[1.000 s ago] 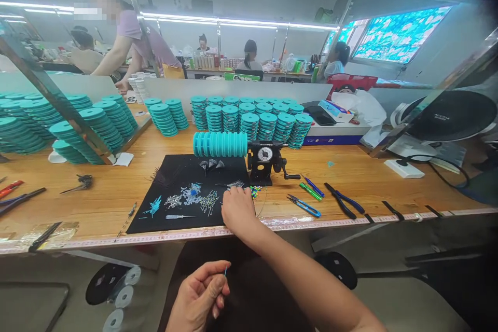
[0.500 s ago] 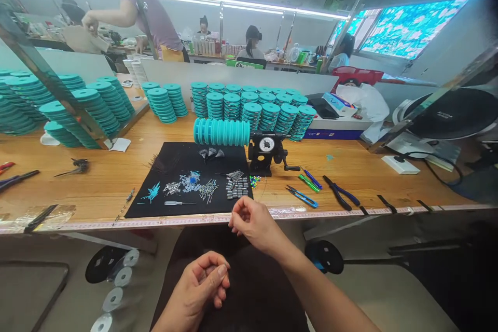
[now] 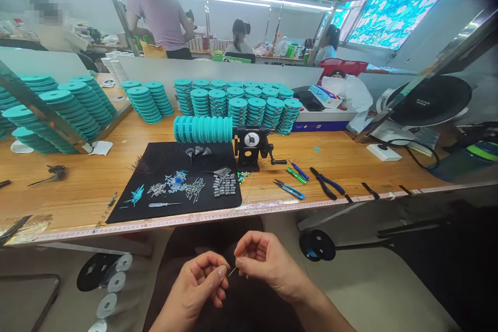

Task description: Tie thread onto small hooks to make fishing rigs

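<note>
Above my lap, just in front of the table edge, my left hand (image 3: 204, 285) is closed in a pinch; what its fingertips hold is too small to make out. Close by on its right, my right hand (image 3: 266, 267) pinches a thin pale pin-like piece (image 3: 232, 272), whose end points at the left fingertips. Beyond them lies a black mat (image 3: 134, 187) bearing turquoise slivers (image 3: 135, 195), small metal parts (image 3: 156, 189), clear bits (image 3: 176, 181), grey cylinders (image 3: 224, 185) and a small screwdriver (image 3: 163, 204).
Behind the mat stands a hand-cranked winder (image 3: 249, 148) carrying turquoise spools (image 3: 203, 129). Stacked spools (image 3: 237, 110) line the back. Blue snips (image 3: 288, 189) and pliers (image 3: 326, 182) lie to the right. A metal post (image 3: 46, 114) slants across the left. Other people sit or stand beyond the partition.
My right hand has come down from the mat's front edge to beside my left hand, and a thin pale piece now shows between them. The view has shifted slightly right.
</note>
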Demonstrator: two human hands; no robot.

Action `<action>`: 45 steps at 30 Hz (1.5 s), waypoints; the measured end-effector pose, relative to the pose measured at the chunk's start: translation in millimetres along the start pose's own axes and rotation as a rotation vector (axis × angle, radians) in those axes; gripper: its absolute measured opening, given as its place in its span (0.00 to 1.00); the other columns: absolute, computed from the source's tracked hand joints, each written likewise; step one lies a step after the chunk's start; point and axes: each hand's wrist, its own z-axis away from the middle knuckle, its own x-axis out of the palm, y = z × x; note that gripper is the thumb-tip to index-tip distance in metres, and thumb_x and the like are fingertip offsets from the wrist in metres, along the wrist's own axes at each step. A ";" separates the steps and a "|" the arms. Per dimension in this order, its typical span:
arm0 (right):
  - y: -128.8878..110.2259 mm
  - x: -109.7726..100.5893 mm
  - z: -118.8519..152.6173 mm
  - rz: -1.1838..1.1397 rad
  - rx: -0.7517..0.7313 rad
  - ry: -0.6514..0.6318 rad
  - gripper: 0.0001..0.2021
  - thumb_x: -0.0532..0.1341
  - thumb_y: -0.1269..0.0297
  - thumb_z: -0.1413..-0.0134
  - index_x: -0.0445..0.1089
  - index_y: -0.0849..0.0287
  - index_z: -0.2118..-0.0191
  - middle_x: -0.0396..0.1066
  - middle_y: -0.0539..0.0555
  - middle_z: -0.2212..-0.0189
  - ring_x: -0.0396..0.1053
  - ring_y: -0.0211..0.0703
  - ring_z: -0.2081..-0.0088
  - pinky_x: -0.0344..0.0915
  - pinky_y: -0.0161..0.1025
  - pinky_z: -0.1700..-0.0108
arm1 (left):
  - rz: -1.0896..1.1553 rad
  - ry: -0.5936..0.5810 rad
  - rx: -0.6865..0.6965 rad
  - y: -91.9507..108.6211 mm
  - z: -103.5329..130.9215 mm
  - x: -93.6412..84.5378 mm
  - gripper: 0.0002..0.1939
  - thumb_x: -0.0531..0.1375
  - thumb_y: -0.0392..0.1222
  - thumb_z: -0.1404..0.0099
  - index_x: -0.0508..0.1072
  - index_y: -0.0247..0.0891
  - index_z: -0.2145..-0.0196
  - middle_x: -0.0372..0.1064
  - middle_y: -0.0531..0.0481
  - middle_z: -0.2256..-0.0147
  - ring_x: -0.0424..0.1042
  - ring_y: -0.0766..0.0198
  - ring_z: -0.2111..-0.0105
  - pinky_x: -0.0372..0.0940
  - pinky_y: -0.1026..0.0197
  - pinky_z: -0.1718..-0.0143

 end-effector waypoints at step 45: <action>18.9 22.3 8.6 0.036 -0.380 0.200 0.08 0.65 0.70 0.45 0.65 0.58 0.71 0.69 0.52 0.68 0.66 0.40 0.66 0.64 0.36 0.63 | -0.088 -0.023 -0.010 15.7 10.1 12.8 0.22 0.69 0.57 0.49 0.71 0.34 0.75 0.68 0.55 0.82 0.65 0.71 0.83 0.61 0.70 0.82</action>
